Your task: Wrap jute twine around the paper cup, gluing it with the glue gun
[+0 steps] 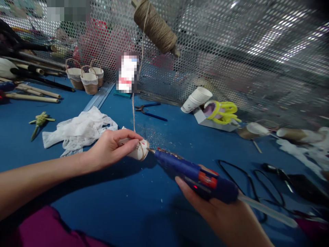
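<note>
My left hand is closed on a small white paper cup lying on its side, with its base turned to the right. Twine runs down to the cup from a brown spool hung on the mesh, and a strand curves over the cup's base. In my right hand is a blue glue gun with a red light lit. Its nozzle points left and is at the cup's base; whether it touches I cannot tell. A clear glue stick protrudes from the gun's rear.
White lace lies left of the cup, and blue-handled pliers lie behind it. Small twine-wrapped baskets stand at the back left. Stacked paper cups lean on a white box. A black cord loops at right.
</note>
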`<state>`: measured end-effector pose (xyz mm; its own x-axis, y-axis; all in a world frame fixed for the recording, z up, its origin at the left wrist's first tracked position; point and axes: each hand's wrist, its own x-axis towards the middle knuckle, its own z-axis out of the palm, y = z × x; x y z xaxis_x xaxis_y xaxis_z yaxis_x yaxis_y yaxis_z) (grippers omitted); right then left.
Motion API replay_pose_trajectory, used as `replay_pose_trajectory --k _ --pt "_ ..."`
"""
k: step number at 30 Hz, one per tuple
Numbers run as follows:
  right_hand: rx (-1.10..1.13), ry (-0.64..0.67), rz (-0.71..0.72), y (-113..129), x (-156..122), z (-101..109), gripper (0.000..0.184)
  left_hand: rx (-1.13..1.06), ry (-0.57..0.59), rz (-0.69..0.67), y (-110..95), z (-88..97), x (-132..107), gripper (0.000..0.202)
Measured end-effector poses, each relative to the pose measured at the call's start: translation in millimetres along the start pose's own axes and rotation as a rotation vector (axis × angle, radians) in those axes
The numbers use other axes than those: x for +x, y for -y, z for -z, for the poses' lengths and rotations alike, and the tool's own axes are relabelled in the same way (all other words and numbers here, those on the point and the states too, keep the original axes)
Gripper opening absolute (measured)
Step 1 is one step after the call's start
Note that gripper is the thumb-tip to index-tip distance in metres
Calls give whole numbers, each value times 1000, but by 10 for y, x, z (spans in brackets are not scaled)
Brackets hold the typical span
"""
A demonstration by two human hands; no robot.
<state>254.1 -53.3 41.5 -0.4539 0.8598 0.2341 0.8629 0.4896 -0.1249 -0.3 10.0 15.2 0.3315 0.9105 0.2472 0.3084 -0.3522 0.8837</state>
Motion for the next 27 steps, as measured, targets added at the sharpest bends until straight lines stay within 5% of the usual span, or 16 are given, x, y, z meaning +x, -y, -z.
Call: replay_pose_trajectory --k 17,27 --pt "-53 -6 46 -86 -138 -80 28 1 -33 -13 -11 -4 26 21" --pt "-110 -10 106 -119 -120 -35 35 106 -12 -210 46 18 -23 21"
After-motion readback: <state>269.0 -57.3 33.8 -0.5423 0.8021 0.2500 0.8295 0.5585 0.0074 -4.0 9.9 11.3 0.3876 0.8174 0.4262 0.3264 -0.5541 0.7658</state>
